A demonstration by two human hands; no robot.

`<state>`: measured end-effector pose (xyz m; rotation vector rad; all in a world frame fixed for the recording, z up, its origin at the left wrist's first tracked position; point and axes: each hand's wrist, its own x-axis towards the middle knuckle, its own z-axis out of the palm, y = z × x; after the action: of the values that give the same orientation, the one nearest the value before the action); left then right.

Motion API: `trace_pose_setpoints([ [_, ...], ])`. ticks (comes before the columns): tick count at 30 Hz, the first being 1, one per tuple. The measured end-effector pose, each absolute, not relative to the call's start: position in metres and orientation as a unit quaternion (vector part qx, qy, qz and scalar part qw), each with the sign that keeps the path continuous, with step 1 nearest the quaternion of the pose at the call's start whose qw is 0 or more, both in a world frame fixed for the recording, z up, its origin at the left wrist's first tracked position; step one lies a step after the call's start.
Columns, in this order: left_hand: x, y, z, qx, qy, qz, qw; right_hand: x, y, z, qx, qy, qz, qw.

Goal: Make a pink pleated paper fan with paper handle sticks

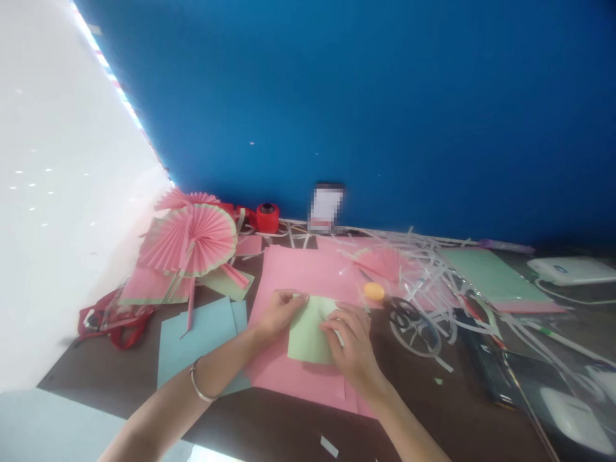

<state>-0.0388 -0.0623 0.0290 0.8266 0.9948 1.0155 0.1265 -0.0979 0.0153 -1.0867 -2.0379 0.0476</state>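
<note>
A light green sheet of paper [308,337] is held over a stack of pink paper [298,269]. My left hand [279,316] pinches its upper left corner between thumb and fingers. At its right edge, my right hand [353,340] is closed with thumb and fingertips pressed together on the paper, which curves a little there. Blue paper sheets [192,337] lie under and beside my left forearm. To the right of my right hand are a small yellow oval object [374,291] and scissors with black handles [404,316].
Pink pleated paper fans [206,237] stand at the back left, near a red tape roll [267,218]. White paper strips [433,282] are heaped at the right. Further right are a green sheet pack [495,276], a white device [572,271] and a dark phone-like object [520,375]. A blue wall [385,115] rises behind.
</note>
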Motion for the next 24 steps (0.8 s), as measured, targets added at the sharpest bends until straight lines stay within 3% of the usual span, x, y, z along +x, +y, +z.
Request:
trace_pose_setpoints([
  [7, -0.045, -0.052, 0.015, 0.317, 0.451, 0.480, 0.683, 0.125, -0.100, 0.018, -0.438, -0.779, 0.050, 0.446],
  [11, -0.050, -0.044, 0.009, 0.312, 0.483, 0.505, 0.644, 0.123, -0.102, 0.026, -0.525, -0.642, 0.202, 0.520],
  [15, -0.051, -0.047, 0.011, 0.351, 0.482, 0.505, 0.624, 0.130, -0.096, 0.028, -0.594, -0.489, 0.357, 0.529],
  [24, -0.050, -0.051, 0.020, 0.400, 0.493, 0.494, 0.595, 0.142, -0.082, 0.006, -0.562, -0.365, 0.481, 0.565],
])
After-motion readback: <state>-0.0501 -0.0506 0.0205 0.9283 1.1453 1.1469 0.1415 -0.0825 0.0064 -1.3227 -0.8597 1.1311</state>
